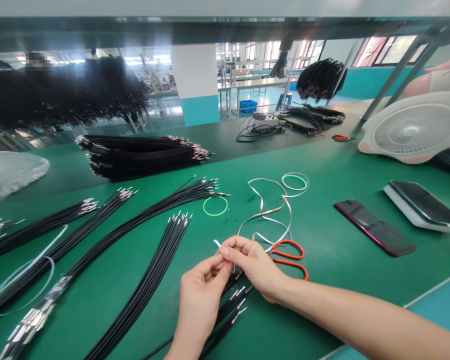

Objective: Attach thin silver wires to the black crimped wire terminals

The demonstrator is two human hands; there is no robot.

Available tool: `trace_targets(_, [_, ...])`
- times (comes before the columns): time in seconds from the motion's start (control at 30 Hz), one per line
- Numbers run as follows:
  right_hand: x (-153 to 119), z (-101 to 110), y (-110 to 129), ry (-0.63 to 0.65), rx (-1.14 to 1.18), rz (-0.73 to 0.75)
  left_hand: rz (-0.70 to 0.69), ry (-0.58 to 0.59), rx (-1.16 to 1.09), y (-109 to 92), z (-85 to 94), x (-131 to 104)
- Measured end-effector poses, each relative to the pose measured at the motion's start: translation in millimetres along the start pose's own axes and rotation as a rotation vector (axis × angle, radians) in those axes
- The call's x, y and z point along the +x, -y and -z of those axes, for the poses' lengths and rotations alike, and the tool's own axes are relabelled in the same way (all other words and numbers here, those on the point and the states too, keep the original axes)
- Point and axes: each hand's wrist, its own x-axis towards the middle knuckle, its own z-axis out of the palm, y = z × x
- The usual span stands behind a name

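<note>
My left hand [202, 295] and my right hand [253, 262] meet at the fingertips over the green table, both pinched closed on a narrow white strip [217, 243]. One short end of it pokes out above the fingers; the rest of the hold is hidden. Under my hands lie several black cables [225, 315] with bare, silvery tips. Scissors [290, 255] with orange handles rest just beyond my right hand, their blades partly covered by it. Behind them a long white ribbon [264, 215] lies in loose loops.
Bundles of black cables [146, 280] spread across the left side, with a thick bundle [142, 157] behind. A green ring [215, 206] lies mid-table. To the right are a phone [375, 227], another device on a white block [427, 205] and a white fan [412, 130]. A shelf overhangs above.
</note>
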Motion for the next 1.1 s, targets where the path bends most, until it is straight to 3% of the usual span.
trace_targets(0.6, [-1,4,4,-0.008,-0.110,0.060,-0.059,0.028,0.138,-3,4.4,-1])
trace_targets(0.67, [-1,6,6,-0.017,-0.170,0.095,-0.121,-0.051,0.196,-7,9.4,0])
trace_targets(0.73, [-1,7,7,-0.001,-0.225,0.126,-0.266,-0.150,0.295,-10,14.6,1])
trace_targets(0.8, [-2,9,6,0.036,-0.265,0.151,-0.410,-0.177,0.401,-12,18.5,1])
trace_targets(0.9, [-2,10,5,0.067,-0.319,0.188,-0.472,-0.085,0.470,-11,20.7,2])
trace_targets(1.1, [-3,13,4,0.047,-0.390,0.223,-0.378,0.025,0.436,-7,18.2,2])
